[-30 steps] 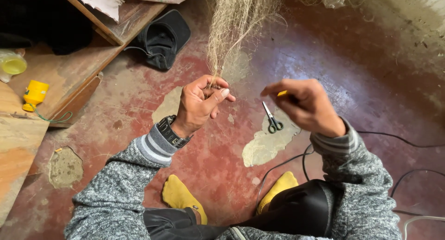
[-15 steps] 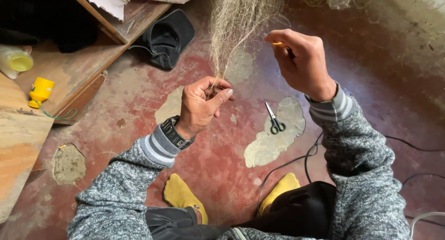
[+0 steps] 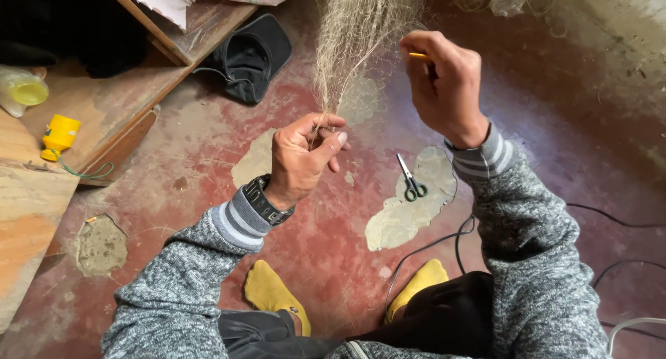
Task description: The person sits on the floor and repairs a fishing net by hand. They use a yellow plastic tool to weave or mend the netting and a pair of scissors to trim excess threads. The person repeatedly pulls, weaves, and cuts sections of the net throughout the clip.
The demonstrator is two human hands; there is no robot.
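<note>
Left hand (image 3: 305,158) at centre, pinched shut on gathered net (image 3: 357,33) hanging from top. Right hand (image 3: 444,81) upper right, closed around yellow needle (image 3: 418,55). Scissors (image 3: 411,180) on floor between. Far left: bottle (image 3: 21,88) with yellowish liquid; yellow spool (image 3: 59,135) below.

Seen from above: left hand (image 3: 303,158) pinching the gathered bottom of a pale fishing net (image 3: 361,33) hanging from twelve o'clock. Right hand (image 3: 444,81) raised at one o'clock, fingers closed on a thin yellow tool (image 3: 418,55), possibly a netting needle. Green-handled scissors (image 3: 412,180) lying on the red floor (image 3: 333,255) between the forearms. Yellow socks (image 3: 274,293) at six o'clock; black cap (image 3: 250,54) at eleven; yellow spool (image 3: 59,133) on a wooden board (image 3: 104,109) at nine.
</note>
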